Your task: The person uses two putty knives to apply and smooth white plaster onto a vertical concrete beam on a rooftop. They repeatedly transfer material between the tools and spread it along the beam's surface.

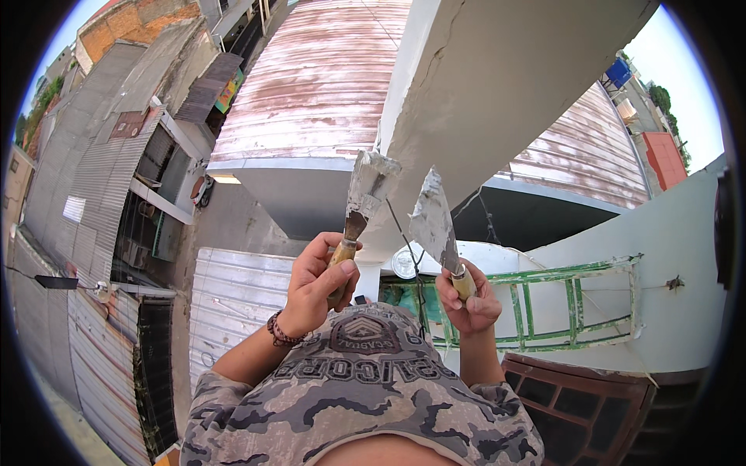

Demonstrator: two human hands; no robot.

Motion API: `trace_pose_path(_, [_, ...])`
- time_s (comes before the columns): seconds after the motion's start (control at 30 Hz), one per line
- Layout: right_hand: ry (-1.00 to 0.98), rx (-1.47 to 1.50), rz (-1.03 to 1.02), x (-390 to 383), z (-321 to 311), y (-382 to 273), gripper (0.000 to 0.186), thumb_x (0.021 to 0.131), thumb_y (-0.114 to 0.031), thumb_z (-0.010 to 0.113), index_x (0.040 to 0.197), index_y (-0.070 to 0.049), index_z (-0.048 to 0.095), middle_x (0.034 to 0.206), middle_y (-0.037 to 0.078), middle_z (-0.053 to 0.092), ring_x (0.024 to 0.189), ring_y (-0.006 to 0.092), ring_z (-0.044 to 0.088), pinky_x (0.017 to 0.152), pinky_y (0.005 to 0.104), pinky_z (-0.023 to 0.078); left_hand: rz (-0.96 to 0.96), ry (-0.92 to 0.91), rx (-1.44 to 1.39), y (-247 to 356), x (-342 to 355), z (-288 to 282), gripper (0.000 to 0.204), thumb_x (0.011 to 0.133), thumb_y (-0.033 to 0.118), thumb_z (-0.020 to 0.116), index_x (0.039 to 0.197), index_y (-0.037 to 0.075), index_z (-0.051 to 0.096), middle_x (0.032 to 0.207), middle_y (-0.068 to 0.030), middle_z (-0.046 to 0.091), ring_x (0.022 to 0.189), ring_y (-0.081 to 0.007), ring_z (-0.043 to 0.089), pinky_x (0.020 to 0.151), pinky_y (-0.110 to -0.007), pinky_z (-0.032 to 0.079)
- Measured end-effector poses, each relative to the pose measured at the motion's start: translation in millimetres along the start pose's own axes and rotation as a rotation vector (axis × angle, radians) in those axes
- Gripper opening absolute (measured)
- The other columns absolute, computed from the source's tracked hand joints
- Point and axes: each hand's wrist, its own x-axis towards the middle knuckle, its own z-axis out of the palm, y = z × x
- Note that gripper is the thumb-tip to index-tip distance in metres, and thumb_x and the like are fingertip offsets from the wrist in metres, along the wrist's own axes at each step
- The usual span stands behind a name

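Observation:
My left hand (321, 279) is closed round the wooden handle of a putty knife (357, 224), held blade up. Whitish grey filler lies thick on its wide blade. In my right hand (472, 301) is a pointed trowel (435, 221), gripped by its short pale handle, its tip upward and its blade smeared with the same filler. The two blades stand a little apart. Just beyond them is a plastered beam (497, 85) with a crack along its edge; whether the putty knife touches it I cannot tell.
A green ladder (575, 307) lies behind my right hand. Dark wires (420, 287) hang between the tools. Corrugated roofs (311, 78) spread beyond the beam, and a lane (233, 221) with a parked motorbike (202, 191) runs far below at left. Brown-framed panes (575, 404) are at lower right.

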Motion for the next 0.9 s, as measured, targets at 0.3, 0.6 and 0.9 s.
trace_pose_path(0.3, [0.14, -0.263, -0.201, -0.5, 2.5, -3.1, 0.053, 0.078, -0.008, 0.069, 0.124, 0.01, 0.049, 0.094, 0.019, 0.061, 0.077, 0.0228, 0.058, 0.064, 0.0299, 0.046, 0.002, -0.076, 0.016, 8.0, -2.0, -5.1, 0.022, 0.093, 0.012, 0.053, 0.111, 0.001, 0.049, 0.066, -0.0029, 0.052, 0.043, -0.0063, 0.042, 0.038, -0.019, 0.032])
trace_pose_path(0.6, [0.251, -0.377, -0.307, -2.3, 7.4, 26.8, 0.046, 0.078, -0.003, 0.065, 0.121, 0.009, 0.054, 0.097, 0.018, 0.062, 0.078, 0.0222, 0.059, 0.067, 0.0307, 0.047, -0.026, -0.1, -0.118, 5.5, -0.5, -3.6, 0.025, 0.093, 0.015, 0.053, 0.112, 0.0, 0.048, 0.064, -0.0051, 0.051, 0.041, -0.0084, 0.042, 0.037, -0.021, 0.031])
trace_pose_path(0.9, [0.284, -0.245, -0.323, -9.0, 10.5, 36.1, 0.045, 0.079, 0.0, 0.062, 0.122, 0.007, 0.053, 0.099, 0.018, 0.063, 0.08, 0.0226, 0.06, 0.068, 0.0311, 0.048, 0.056, -0.046, -0.145, 2.2, 6.1, 2.3, 0.025, 0.093, 0.015, 0.052, 0.114, 0.003, 0.045, 0.065, -0.0063, 0.052, 0.042, -0.0093, 0.043, 0.038, -0.022, 0.033])
